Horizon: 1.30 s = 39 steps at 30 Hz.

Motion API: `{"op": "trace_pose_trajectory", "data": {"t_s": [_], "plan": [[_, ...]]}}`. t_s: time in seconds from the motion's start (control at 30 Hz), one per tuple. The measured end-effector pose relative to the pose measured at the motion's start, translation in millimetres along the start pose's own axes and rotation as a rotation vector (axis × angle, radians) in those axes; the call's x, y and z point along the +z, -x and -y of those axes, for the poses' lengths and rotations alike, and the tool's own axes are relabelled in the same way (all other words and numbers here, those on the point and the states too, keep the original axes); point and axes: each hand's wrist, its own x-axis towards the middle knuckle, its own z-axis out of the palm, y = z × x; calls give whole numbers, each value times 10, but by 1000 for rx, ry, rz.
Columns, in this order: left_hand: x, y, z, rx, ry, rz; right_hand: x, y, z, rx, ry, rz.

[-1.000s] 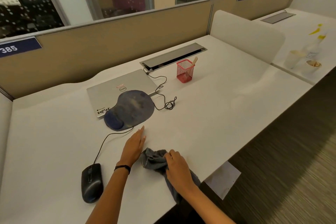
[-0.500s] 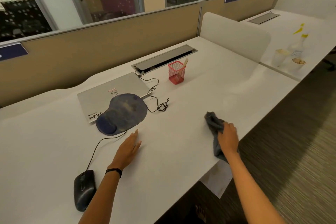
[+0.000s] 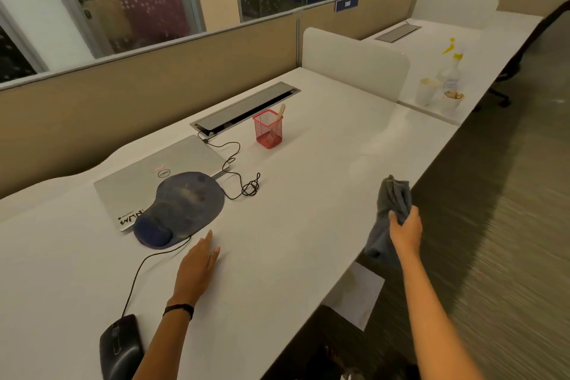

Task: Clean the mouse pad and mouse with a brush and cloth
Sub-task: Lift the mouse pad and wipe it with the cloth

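A blue mouse pad [image 3: 185, 203] with a wrist rest lies partly on a closed silver laptop [image 3: 148, 176]. A black wired mouse [image 3: 120, 345] sits at the near left edge of the white desk [image 3: 308, 194]. My left hand [image 3: 197, 271] rests flat on the desk just in front of the pad, holding nothing. My right hand [image 3: 405, 231] grips a grey cloth [image 3: 391, 203] at the desk's right edge, part of it hanging over the side. A brush handle [image 3: 279, 116] sticks out of a red mesh cup [image 3: 268, 129] behind the pad.
The mouse cable [image 3: 237, 170] loops across the desk to a cable tray [image 3: 246, 108]. A white divider [image 3: 354, 62] separates the neighbouring desk, where a spray bottle [image 3: 450, 68] and two cups [image 3: 427, 91] stand. Carpeted floor lies to the right.
My right hand has carried the grey cloth from in front of me over to the desk's right edge and lifted it a little. My left hand has stayed flat on the desk.
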Motion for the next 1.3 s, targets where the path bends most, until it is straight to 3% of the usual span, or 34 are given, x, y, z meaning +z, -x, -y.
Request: {"op": "trace_pose_trajectory", "data": {"t_s": [0.07,0.13,0.3,0.47,0.67,0.87,1.0,1.17,1.3], "plan": [[-1,-14,-52,-24,-4,-23,25,78,-29,18,-91,102],[-21,-35,-114,-47,-7,-34,59,121,-90,-6,16,151],[-62,-83,-265,-62,-47,-57,-3,97,1,-101,-36,-51],[-35,-155,-463,-27,20,-102,2,-87,0,-114,231,263],[-12,-365,-1096,145,156,-123,28,-217,480,-217,45,185],[11,-597,-2037,265,471,48,129,-330,1016,-269,-111,266],[97,-655,-2618,352,511,109,232,-351,1227,-289,-182,313],[151,-704,-3069,379,607,-40,346,-249,1413,-399,-352,220],[136,-783,-3218,391,624,-211,388,-258,1547,-440,-410,249]]}}
